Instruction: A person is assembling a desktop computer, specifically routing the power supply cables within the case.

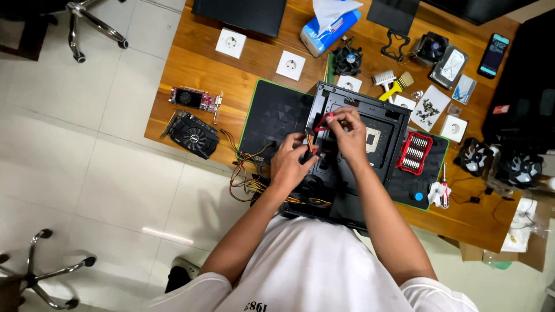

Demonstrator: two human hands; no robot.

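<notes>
White T-shirt shoulders fill the bottom of the view, and both forearms reach forward into an open black computer case (347, 173) lying on its side on a dark desk mat (272, 115). Inside the case, the right hand (348, 132) has its fingers pinched together on a thin red cable (322, 122) near the upper left corner of the bay. Just below it, the left hand (291, 162) is closed around the black plug end of the same wiring, beside a loose bundle of power-supply wires (245, 176) spilling over the case's left edge. Judging from this, the step in hand is cable work inside the case, apparently connecting or routing the red lead; the next move would call for lining the plug up squarely with its socket, which the hands hide. A red screwdriver bit set (414, 153) sits just right of the case, and two graphics cards (193, 118) lie well apart on the wooden desk (191, 58).
</notes>
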